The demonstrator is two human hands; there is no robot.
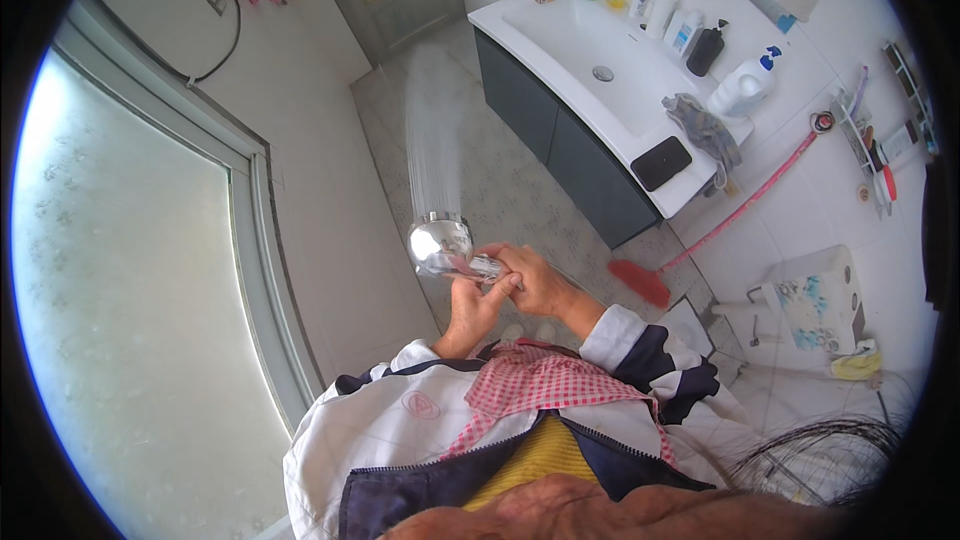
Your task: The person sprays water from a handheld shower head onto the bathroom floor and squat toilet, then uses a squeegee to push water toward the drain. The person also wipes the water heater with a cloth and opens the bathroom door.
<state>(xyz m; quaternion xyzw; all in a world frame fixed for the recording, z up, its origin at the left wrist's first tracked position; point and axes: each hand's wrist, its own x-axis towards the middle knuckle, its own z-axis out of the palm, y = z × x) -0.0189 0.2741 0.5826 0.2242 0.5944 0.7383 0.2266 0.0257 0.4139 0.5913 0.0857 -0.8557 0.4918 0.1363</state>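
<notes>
A chrome shower head (440, 245) is held out in front of me at about waist height. Water (432, 135) sprays from its face, away from me toward the far floor. My right hand (532, 283) wraps its fingers round the handle. Close beside it, my left hand (474, 312) grips the handle just behind the head, its thumb pointing toward the right hand. Both palms are hidden, and the hose cannot be made out.
A white sink (620, 105) on a dark cabinet stands at the right, with several bottles, a grey cloth (703, 130) and a black phone (661, 163). A red broom (640, 283) leans nearby. Frosted glass (130, 310) fills the left. The tiled floor (510, 175) looks wet.
</notes>
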